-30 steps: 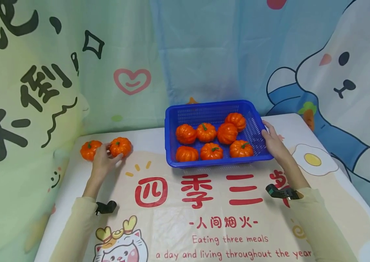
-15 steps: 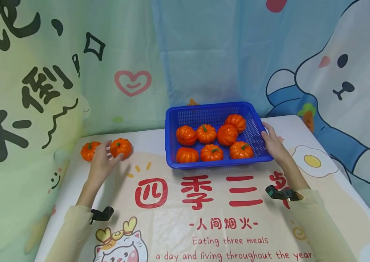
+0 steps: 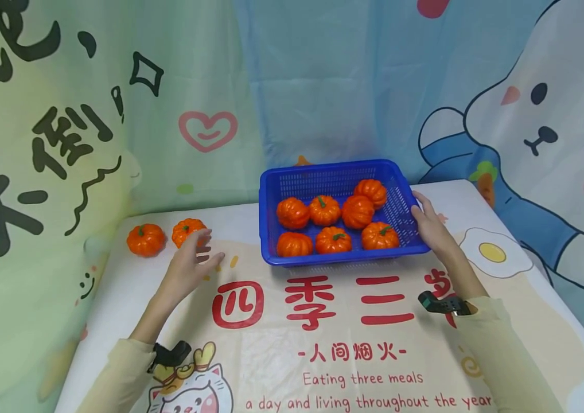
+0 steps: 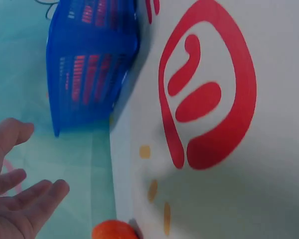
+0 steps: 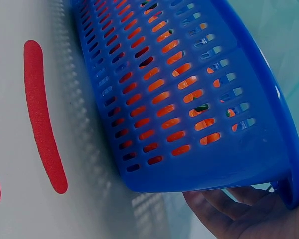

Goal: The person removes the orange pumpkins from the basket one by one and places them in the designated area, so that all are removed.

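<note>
Pumpkin (image 3: 182, 231) partly hidden behind left hand (image 3: 187, 265); contact unclear.

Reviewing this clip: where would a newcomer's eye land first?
Probably on the blue basket, right of centre on the table, with seven orange pumpkins inside and the right hand gripping its right end. Next, two more pumpkins at the table's far left, the left hand near one. Behind, a large cartoon animal fills the right of the backdrop.
</note>
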{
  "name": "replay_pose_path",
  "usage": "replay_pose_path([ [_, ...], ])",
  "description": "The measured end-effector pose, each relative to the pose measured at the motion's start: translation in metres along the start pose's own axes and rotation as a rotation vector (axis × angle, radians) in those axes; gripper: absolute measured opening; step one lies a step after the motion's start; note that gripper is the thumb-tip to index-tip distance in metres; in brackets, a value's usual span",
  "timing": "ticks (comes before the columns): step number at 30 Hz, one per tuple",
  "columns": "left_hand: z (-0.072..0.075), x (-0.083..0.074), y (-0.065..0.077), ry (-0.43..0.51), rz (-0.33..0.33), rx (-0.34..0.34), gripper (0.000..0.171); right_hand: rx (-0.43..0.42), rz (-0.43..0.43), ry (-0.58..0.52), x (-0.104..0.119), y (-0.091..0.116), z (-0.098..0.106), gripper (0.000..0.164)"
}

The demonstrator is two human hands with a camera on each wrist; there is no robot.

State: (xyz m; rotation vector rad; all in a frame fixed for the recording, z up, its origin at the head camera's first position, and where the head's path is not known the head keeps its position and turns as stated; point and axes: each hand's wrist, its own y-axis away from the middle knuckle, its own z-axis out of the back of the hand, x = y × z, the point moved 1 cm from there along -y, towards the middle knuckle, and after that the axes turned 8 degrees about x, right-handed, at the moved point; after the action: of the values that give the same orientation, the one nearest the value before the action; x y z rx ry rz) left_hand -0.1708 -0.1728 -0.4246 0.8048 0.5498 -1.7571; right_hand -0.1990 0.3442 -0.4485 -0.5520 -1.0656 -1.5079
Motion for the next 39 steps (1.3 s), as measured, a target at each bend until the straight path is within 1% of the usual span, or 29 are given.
replay_pose_path([
  [6, -0.006, -0.009, -0.003, 0.009, -0.005, 0.038, 0.062, 0.004, 0.006, -0.009, 0.000, 0.000, 0.001, 0.062],
  [11, -0.008, -0.020, -0.010, 0.047, -0.009, 0.057, 0.060, 0.002, 0.014, -0.017, 0.000, 0.000, 0.000, 0.062],
  [19, -0.015, -0.038, -0.017, 0.111, 0.011, 0.116, 0.061, 0.009, 0.012, -0.022, 0.000, 0.001, -0.002, 0.062],
  [24, -0.016, -0.048, -0.022, 0.101, 0.005, 0.135, 0.061, 0.007, 0.019, -0.031, -0.001, 0.001, -0.001, 0.061],
  [30, -0.014, -0.067, -0.037, 0.063, -0.040, 0.159, 0.060, 0.005, 0.007, -0.028, -0.001, 0.001, 0.000, 0.062],
  [33, -0.013, -0.078, -0.047, 0.056, -0.055, 0.192, 0.060, 0.003, 0.006, -0.029, -0.001, 0.000, 0.000, 0.061],
  [39, -0.013, -0.093, -0.068, 0.049, -0.032, 0.278, 0.062, 0.007, 0.004, -0.038, -0.001, -0.001, -0.001, 0.061],
])
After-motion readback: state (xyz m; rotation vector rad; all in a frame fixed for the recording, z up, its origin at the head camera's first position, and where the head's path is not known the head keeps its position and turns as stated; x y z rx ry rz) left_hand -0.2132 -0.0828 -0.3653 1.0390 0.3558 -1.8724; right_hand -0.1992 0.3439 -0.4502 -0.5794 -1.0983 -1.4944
